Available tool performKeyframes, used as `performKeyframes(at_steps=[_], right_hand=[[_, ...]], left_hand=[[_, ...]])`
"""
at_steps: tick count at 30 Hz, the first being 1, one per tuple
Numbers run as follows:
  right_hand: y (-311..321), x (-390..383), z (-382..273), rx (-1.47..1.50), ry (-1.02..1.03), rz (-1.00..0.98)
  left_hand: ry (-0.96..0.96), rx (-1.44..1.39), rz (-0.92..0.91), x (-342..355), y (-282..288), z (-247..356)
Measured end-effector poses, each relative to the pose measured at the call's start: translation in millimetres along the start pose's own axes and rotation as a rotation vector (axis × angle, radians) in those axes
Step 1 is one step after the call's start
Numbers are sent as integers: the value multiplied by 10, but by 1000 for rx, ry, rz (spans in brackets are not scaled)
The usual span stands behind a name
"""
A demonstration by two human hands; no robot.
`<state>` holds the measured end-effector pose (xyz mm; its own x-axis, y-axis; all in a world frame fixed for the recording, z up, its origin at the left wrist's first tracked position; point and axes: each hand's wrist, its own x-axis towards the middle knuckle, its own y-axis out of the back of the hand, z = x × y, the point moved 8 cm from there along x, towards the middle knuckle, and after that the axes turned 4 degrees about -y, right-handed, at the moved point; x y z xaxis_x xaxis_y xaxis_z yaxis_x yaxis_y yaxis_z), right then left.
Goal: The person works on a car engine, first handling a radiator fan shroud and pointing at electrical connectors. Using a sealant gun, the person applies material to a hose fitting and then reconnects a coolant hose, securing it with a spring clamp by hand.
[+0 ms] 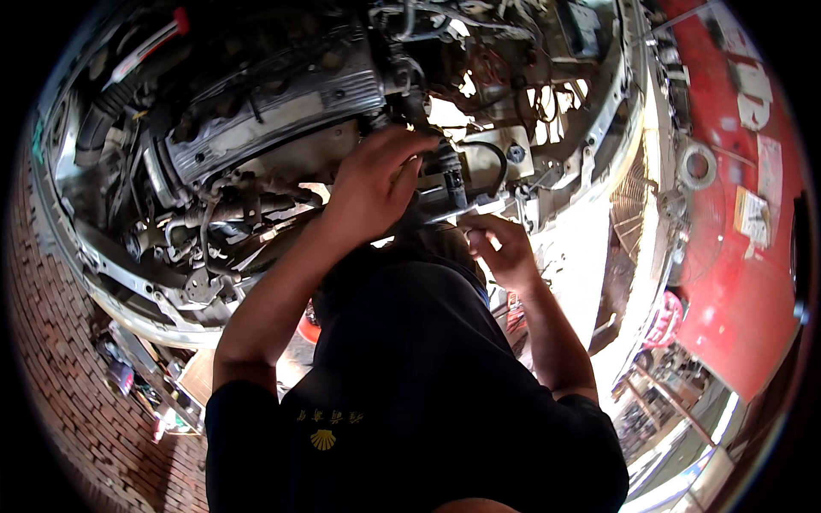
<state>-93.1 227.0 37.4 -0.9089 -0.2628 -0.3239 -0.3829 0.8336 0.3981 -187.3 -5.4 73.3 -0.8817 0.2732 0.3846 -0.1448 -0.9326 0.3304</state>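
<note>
Over an uncovered car engine bay, my left hand (376, 184) reaches in with bent fingers beside a dark ribbed part (446, 159). Its fingertips sink into shadow, and whatever they grip is hidden. To the right and lower, my right hand (503, 250) has its thumb and fingers curled together near a pale metal bar (479, 206); anything between them is too small to name. A whitish plastic tank with a dark cap (515, 154) sits just beyond my right hand. Left of my left hand lies the silver ribbed engine cover (282, 115).
A red-handled tool (150, 47) rests at the far left of the bay. The car's metal front frame (599, 137) curves round the right side. A red panel (735, 282) carries a ring-shaped part (697, 164). Brick paving (64, 342) shows at lower left.
</note>
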Motion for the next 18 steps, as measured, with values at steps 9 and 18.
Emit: performKeyframes(at_steps=[9,18], right_hand=[[-202,81,446,-716,-241,260],[-366,274,673,-807,-271,245]], left_hand=[[-208,192,-401,165,-1351,-1282],[-115,164,-290,33,-1523,-1577]])
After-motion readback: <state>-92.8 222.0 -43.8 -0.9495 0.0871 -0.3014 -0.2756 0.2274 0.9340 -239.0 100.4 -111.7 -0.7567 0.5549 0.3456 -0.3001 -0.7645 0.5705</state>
